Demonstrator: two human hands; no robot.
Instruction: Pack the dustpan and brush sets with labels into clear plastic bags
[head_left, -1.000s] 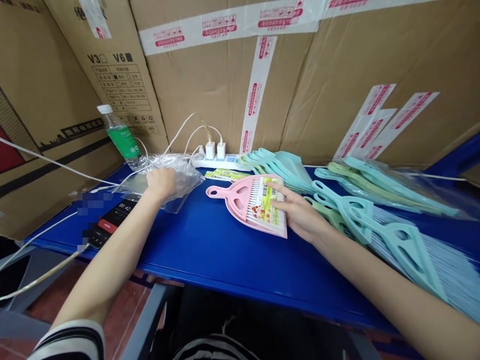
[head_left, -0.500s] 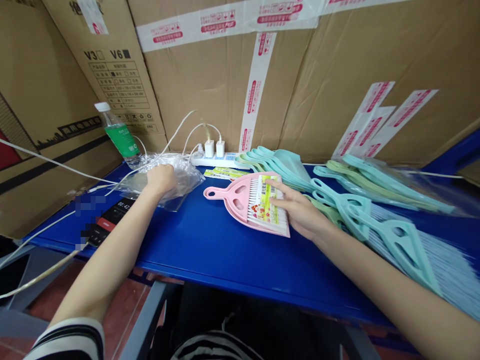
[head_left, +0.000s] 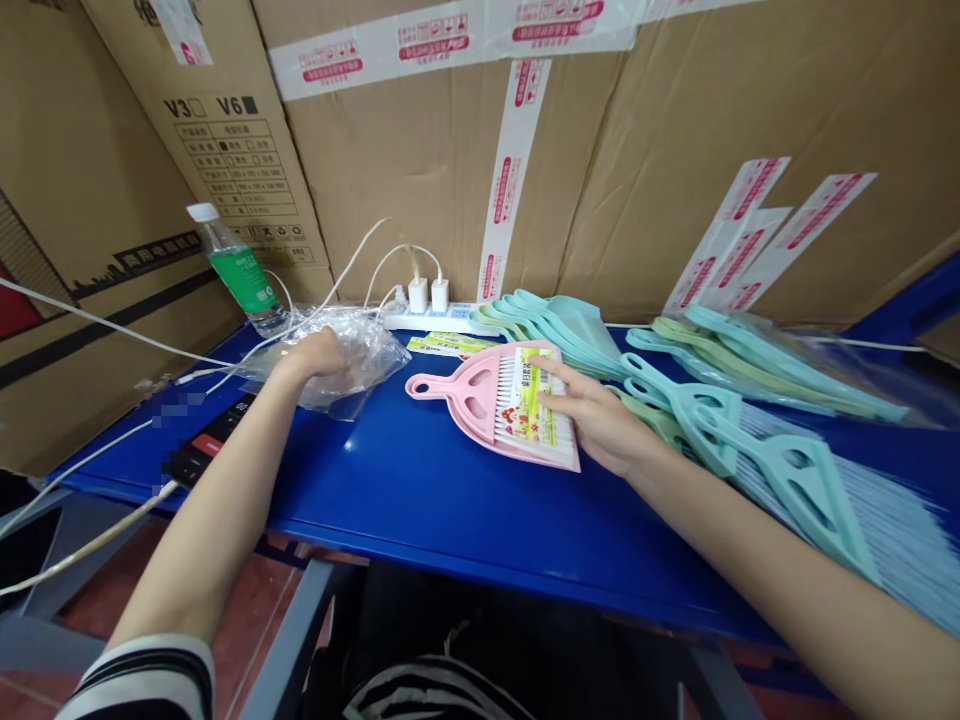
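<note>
My right hand grips the bristle end of a pink dustpan and brush set, thumb and fingers over the printed card label around the white bristles. The set's looped handle points left, and it is held just above or on the table. At the left, my left hand is closed on a pile of clear plastic bags, its fingertips partly hidden. Close behind the pink set lie several yellow-green label cards.
Turquoise and green dustpans lie at the back, and bagged ones at the right. Turquoise brushes lie near my right forearm. A power strip, water bottle, phone and cables stand around the blue table.
My left hand has shifted slightly down and turned on the plastic bags, its fingers lower among them. My right hand and the pink set have hardly moved.
</note>
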